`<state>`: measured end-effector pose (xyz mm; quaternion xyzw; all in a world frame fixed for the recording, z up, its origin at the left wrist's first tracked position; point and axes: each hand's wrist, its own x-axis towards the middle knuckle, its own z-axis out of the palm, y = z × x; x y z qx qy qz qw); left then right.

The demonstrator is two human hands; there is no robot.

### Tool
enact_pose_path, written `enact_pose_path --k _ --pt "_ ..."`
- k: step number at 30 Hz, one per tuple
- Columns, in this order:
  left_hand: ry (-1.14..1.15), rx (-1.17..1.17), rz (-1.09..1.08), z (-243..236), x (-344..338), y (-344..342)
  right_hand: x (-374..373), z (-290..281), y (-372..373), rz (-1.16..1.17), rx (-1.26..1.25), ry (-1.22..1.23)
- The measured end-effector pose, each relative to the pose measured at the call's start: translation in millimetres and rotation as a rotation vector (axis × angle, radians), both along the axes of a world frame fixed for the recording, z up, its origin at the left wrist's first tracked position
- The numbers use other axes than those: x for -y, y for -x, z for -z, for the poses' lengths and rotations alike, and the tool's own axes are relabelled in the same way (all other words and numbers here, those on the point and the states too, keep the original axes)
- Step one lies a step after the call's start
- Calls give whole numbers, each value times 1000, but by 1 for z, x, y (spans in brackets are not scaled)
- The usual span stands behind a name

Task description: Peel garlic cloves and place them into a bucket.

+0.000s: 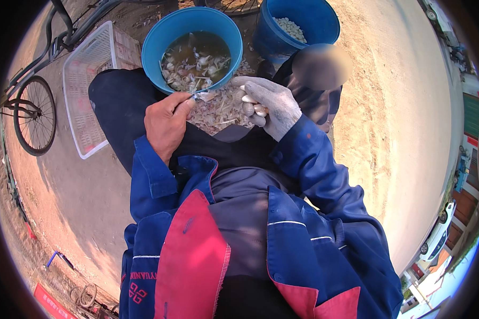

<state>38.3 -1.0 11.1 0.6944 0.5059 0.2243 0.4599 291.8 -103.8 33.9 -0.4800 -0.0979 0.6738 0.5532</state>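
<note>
My bare left hand (165, 122) pinches something small with papery skin (204, 95) at the near rim of a blue basin (234, 53); I cannot make out exactly what. My right hand (271, 106), in a dirty pale glove, curls around several garlic cloves (258, 109), just right of my left fingertips. The basin holds murky water with garlic pieces (191, 74) in it. A pile of garlic skins (218, 114) lies below it, between my legs.
A blue bucket (269, 40) of peeled cloves stands behind right. A white crate (82, 106) and a bicycle wheel (34, 114) are at left. My dark-trousered legs (114, 114) frame the work, with a blurred patch over the right. Dusty ground (388, 133) extends right toward parked vehicles (436, 231).
</note>
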Motion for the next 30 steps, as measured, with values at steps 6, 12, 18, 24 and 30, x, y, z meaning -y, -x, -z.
enact_pose_path --k 6,12,18,24,30 --pt "50 16 48 4 -7 -5 -37 -5 -70 68 28 -114" --pt "89 58 50 9 -17 -5 -102 4 -171 159 344 -111" --pt "85 95 60 9 -29 -3 -163 55 -278 195 508 16" --pt "165 99 62 0 -41 10 -186 64 -270 117 400 32" --pt "307 256 101 -19 -50 14 -174 45 -232 71 232 46"
